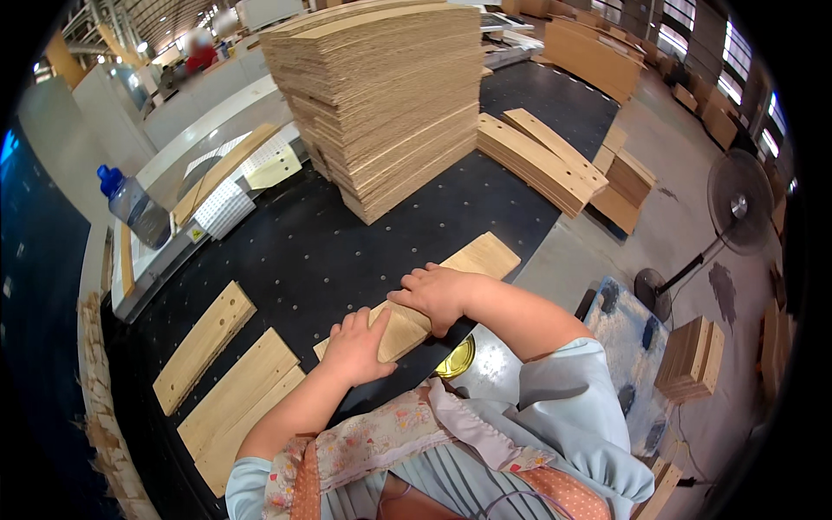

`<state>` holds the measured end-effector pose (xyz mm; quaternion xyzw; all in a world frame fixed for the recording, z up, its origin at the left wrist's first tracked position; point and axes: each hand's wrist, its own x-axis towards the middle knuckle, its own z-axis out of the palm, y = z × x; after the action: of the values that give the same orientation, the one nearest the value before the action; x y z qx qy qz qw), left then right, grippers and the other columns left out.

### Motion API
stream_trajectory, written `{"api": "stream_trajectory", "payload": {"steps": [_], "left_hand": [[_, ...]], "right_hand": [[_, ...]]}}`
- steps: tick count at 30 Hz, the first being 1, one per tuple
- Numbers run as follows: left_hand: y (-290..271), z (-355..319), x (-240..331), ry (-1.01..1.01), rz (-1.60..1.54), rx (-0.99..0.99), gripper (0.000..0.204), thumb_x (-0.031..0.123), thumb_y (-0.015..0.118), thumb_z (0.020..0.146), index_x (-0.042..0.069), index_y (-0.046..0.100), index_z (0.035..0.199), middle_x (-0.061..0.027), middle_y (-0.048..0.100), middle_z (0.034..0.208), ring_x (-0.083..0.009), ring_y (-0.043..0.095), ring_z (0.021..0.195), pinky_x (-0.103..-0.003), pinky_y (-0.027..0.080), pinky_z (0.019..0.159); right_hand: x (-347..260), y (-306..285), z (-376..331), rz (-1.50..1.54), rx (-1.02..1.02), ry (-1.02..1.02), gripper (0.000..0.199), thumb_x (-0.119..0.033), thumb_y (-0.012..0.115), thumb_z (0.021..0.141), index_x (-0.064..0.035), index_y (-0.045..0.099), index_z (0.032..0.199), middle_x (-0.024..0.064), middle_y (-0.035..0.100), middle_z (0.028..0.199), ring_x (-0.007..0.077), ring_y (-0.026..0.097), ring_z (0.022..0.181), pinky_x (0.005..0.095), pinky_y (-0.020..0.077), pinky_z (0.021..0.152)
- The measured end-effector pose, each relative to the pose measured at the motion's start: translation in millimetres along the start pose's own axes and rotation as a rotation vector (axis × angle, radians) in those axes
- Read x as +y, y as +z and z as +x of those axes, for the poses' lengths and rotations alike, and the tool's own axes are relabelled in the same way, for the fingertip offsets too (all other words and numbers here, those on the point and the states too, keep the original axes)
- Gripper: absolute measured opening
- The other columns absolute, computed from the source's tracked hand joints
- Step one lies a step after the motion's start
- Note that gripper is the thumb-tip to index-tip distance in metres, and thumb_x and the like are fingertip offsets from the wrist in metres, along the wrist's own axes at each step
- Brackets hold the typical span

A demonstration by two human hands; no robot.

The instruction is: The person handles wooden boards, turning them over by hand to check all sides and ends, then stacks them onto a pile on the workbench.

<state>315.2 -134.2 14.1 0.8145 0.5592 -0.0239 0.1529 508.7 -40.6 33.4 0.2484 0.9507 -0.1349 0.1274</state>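
A pale wooden board (pixel 481 257) lies slantwise along the near edge of the black table, its far end to the right. My left hand (pixel 356 347) grips it near its left end, with the fingers over the top and the thumb toward the middle. Close beside it, my right hand (pixel 432 297) is closed over the board's middle, fingers curled across the wood. My palms hide part of the board, so I cannot tell whether it is a single piece. To the left lie a board with drilled holes (pixel 204 347) and several plain boards (pixel 243 407) side by side.
A tall stack of boards (pixel 381 113) rises from the black table (pixel 286 234). More boards (pixel 537 160) are piled at its right edge. A blue-capped bottle (pixel 139 208) stands at left. A floor fan (pixel 737 206) and a bundle of boards (pixel 691 360) are on the right.
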Motion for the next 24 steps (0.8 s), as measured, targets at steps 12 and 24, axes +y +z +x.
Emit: {"api": "stream_trajectory", "payload": {"steps": [12, 24], "left_hand": [[-5.7, -11.2, -28.9, 0.059, -1.667, -0.012, 0.083, 0.007, 0.069, 0.063, 0.002, 0.031, 0.136, -0.0096, 0.050, 0.122, -0.0211, 0.048, 0.114, -0.032, 0.037, 0.098], [24.2, -55.6, -42.7, 0.248, -1.997, 0.463, 0.091, 0.006, 0.078, 0.063, 0.010, 0.028, 0.139, -0.0109, 0.050, 0.125, -0.0246, 0.052, 0.114, -0.038, 0.046, 0.093]], "right_hand": [[-26.6, 74.2, -52.2, 0.934, 1.340, 0.264, 0.061, -0.017, 0.072, 0.072, -0.0039, 0.044, 0.124, 0.0139, 0.057, 0.109, 0.0248, 0.054, 0.106, 0.0365, 0.0439, 0.085], [-106.0, 4.4, 52.2, 1.523, 0.724, -0.344, 0.103, -0.021, 0.077, 0.070, -0.0025, 0.008, 0.145, 0.0200, 0.029, 0.141, 0.0271, 0.034, 0.128, 0.0379, 0.0311, 0.103]]}}
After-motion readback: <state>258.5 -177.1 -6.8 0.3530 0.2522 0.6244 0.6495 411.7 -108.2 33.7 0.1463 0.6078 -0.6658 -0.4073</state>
